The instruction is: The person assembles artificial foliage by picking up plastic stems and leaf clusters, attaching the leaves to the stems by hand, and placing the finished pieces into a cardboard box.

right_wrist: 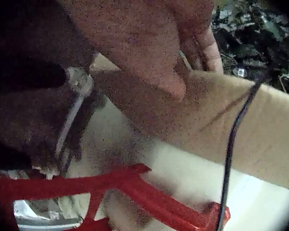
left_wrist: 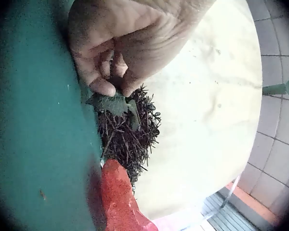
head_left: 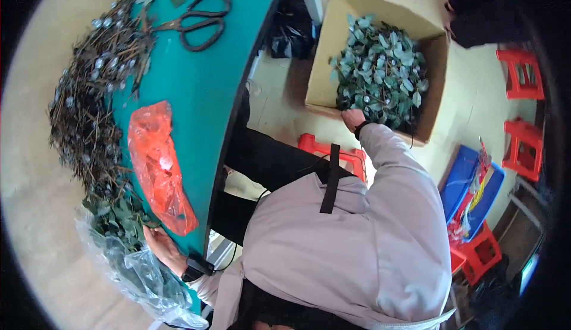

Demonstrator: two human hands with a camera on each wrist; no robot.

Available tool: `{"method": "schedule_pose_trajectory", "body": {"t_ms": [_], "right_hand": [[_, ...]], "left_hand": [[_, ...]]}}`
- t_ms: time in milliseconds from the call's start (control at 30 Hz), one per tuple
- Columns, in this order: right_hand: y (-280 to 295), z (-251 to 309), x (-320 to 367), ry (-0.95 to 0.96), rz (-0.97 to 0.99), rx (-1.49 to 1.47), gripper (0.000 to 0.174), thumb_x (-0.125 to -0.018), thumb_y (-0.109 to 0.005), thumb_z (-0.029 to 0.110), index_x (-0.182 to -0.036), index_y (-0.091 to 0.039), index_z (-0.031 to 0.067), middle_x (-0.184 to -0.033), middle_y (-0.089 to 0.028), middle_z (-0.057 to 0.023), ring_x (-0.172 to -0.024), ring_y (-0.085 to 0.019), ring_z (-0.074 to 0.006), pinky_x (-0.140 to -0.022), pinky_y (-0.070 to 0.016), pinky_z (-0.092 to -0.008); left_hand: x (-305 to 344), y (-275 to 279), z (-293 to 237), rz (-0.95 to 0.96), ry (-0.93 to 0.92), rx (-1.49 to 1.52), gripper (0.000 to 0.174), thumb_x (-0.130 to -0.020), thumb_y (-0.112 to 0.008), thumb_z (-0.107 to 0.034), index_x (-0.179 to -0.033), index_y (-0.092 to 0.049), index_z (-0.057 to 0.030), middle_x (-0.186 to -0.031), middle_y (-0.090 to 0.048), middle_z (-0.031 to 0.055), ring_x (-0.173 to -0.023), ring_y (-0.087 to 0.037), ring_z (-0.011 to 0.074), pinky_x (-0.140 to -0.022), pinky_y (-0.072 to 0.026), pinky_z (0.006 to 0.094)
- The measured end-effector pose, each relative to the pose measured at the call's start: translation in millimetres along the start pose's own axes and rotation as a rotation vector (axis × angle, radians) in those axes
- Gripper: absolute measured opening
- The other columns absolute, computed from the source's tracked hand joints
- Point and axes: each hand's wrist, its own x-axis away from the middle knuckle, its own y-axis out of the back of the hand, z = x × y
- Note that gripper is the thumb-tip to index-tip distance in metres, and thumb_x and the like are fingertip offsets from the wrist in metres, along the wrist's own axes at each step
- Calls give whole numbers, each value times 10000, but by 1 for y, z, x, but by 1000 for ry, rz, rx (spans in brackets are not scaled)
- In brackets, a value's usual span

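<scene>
My left hand [head_left: 163, 250] is at the table's near end, beside leafy sprigs [head_left: 119, 220] that stick out of a clear plastic bag [head_left: 146, 288]. Thumb and finger of that hand [left_wrist: 123, 43] pinch a green leaf [left_wrist: 111, 104] in the left wrist view. Over the near rim of a cardboard box [head_left: 315, 50] full of leafy sprigs [head_left: 383, 68] is my right hand [head_left: 353, 119]. The right wrist view puts this hand [right_wrist: 154, 43] at the box wall [right_wrist: 183, 120], with a thin pale-green sliver between its curled fingers; whether it grips that is unclear.
On the green table [head_left: 196, 92] are a pile of dark stems [head_left: 89, 110], black scissors [head_left: 193, 24] and a red plastic bag [head_left: 160, 166]. Red stools [head_left: 523, 143], a blue tray [head_left: 461, 178] and another person's dark-clothed legs [head_left: 493, 15] surround the box.
</scene>
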Motion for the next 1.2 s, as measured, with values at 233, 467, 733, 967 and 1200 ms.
{"method": "schedule_pose_trajectory", "body": {"t_ms": [233, 467, 733, 967, 1200], "right_hand": [[65, 24, -48, 335, -20, -352, 151, -751, -570, 149, -818, -599, 17, -758, -615, -162, -709, -610, -302, -598, -486, -386], [404, 187, 9, 850, 622, -598, 199, -858, -580, 157, -975, -625, 3, -833, -655, -52, -699, -605, -109, -605, -482, -233], [504, 347, -29, 953, -29, -278, 208, -775, -639, 59, -965, -603, -17, -876, -639, -98, -669, -609, -184, -585, -482, -299], [464, 407, -105, 1120, -556, 267, 207, -703, -619, 10, -910, -605, 0, -890, -616, -169, -715, -582, -368, -659, -481, -385], [487, 408, -112, 968, -488, 80, 163, -749, -624, 45, -903, -591, 6, -719, -614, -93, -660, -599, -249, -613, -469, -330]], "left_hand": [[22, -40, -11, -105, -36, -193, 170, -904, -541, -165, -1029, -551, -50, -921, -603, 27, -680, -511, 59, -549, -389, 168], [35, -54, -26, -157, -79, 28, 127, -911, -530, -171, -903, -589, -58, -818, -593, 21, -645, -471, 71, -581, -390, 199], [50, -40, -25, -61, -222, 148, 113, -881, -577, -153, -852, -590, -45, -756, -575, 25, -695, -511, 96, -622, -411, 229], [71, -28, -29, -154, -178, 253, 84, -834, -628, -100, -893, -602, -46, -743, -572, 17, -655, -508, 97, -603, -401, 225], [76, -24, -18, -125, -114, 238, 76, -851, -602, -96, -910, -590, -49, -764, -568, 16, -667, -499, 85, -592, -368, 210]]}}
